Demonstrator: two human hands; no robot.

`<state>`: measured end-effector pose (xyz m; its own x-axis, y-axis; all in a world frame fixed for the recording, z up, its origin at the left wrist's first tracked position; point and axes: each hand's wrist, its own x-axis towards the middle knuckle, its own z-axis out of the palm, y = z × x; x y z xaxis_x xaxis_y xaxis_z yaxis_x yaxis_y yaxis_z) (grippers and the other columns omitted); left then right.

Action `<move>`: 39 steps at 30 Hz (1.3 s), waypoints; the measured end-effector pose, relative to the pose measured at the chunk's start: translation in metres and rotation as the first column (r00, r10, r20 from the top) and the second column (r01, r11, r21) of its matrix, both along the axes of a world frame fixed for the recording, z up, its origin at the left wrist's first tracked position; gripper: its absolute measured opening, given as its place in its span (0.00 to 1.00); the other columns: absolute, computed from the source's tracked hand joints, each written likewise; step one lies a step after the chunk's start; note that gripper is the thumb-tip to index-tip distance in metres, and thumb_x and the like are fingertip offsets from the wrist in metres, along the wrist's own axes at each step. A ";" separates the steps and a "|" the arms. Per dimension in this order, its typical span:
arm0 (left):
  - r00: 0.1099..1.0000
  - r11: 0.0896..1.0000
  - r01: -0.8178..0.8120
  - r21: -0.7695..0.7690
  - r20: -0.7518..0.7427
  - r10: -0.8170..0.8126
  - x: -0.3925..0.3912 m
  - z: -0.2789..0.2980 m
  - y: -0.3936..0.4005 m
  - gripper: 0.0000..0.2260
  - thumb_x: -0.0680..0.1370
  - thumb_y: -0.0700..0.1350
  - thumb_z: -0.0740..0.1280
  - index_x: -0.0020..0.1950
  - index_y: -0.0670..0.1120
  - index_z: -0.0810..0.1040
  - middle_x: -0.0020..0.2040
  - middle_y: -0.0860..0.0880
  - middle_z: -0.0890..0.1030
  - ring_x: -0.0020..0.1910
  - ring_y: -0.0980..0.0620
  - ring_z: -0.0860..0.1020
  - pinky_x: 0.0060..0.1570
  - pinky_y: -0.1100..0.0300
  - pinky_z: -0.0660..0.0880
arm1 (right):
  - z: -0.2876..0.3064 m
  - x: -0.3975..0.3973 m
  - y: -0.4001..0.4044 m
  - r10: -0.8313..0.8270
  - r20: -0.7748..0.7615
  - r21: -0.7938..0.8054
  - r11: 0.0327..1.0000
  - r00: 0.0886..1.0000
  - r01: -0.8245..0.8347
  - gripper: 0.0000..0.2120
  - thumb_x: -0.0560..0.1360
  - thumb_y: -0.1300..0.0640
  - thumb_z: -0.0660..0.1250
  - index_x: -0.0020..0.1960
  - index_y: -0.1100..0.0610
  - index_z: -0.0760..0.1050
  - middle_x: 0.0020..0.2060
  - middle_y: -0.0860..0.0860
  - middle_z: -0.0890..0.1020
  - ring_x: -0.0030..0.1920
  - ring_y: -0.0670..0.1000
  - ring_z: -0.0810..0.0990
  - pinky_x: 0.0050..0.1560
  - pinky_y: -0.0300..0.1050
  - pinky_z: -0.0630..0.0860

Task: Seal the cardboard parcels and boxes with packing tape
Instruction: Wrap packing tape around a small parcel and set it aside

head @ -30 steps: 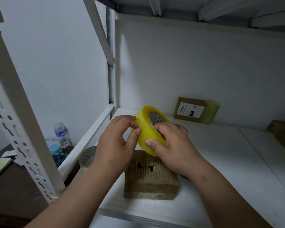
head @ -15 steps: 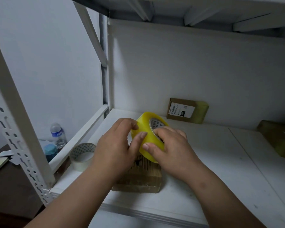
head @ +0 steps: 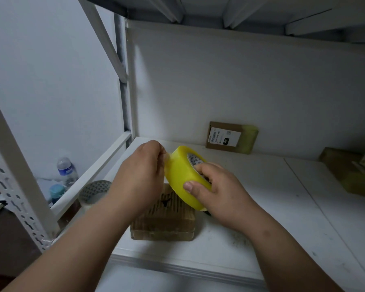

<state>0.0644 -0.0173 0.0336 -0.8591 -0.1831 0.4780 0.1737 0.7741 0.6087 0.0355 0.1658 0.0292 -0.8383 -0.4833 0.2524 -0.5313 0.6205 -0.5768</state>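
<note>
A yellow roll of packing tape (head: 182, 172) is held in the air above a small brown cardboard parcel (head: 163, 220) that lies flat near the front of the white shelf (head: 282, 207). My right hand (head: 215, 192) grips the roll, thumb on its outer face and fingers in its core. My left hand (head: 142, 175) pinches at the roll's upper left edge, where the tape end seems to be. The parcel's top is glossy with tape and partly hidden by both hands.
A labelled flat parcel (head: 230, 137) leans against the back wall. More taped boxes (head: 354, 173) sit at the right edge. A second tape roll (head: 93, 191) stands at the shelf's left front corner. Water bottles (head: 64, 171) stand beyond the white rack post (head: 19, 182).
My left hand has slid up from the roll's side to its upper edge and now pinches there. The roll has turned slightly in my right hand. The view shifted a little.
</note>
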 end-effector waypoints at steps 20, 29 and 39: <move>0.957 0.896 0.287 0.340 -0.142 -0.253 -0.018 0.030 -0.032 0.08 0.80 0.47 0.60 0.46 0.47 0.77 0.49 0.52 0.82 0.51 0.49 0.81 0.49 0.45 0.81 | -0.009 -0.017 -0.040 0.646 0.694 -0.592 0.260 0.319 0.763 0.40 0.70 0.38 0.70 0.74 0.56 0.64 0.64 0.63 0.75 0.56 0.70 0.80 0.53 0.64 0.80; 0.944 0.744 0.306 0.594 -0.087 -0.319 -0.011 -0.009 -0.080 0.13 0.82 0.43 0.62 0.39 0.53 0.78 0.45 0.55 0.80 0.47 0.56 0.79 0.55 0.49 0.79 | -0.009 -0.026 -0.027 0.499 0.664 -0.729 0.269 0.556 0.629 0.23 0.68 0.63 0.65 0.63 0.63 0.75 0.54 0.60 0.84 0.51 0.57 0.85 0.47 0.54 0.83; 0.902 0.678 0.147 0.720 0.183 -0.390 -0.001 -0.049 -0.111 0.08 0.83 0.43 0.58 0.45 0.46 0.72 0.30 0.43 0.74 0.30 0.47 0.72 0.37 0.55 0.69 | -0.016 -0.045 0.006 0.471 0.469 -0.873 0.377 0.747 0.310 0.45 0.46 0.63 0.83 0.62 0.58 0.74 0.49 0.62 0.81 0.35 0.55 0.79 0.39 0.53 0.81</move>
<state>0.0632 -0.1287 -0.0151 -0.9957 -0.0870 0.0304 0.0236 0.0778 0.9967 -0.0097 0.1719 0.0136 -0.9245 -0.3761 0.0625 0.1351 -0.4763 -0.8688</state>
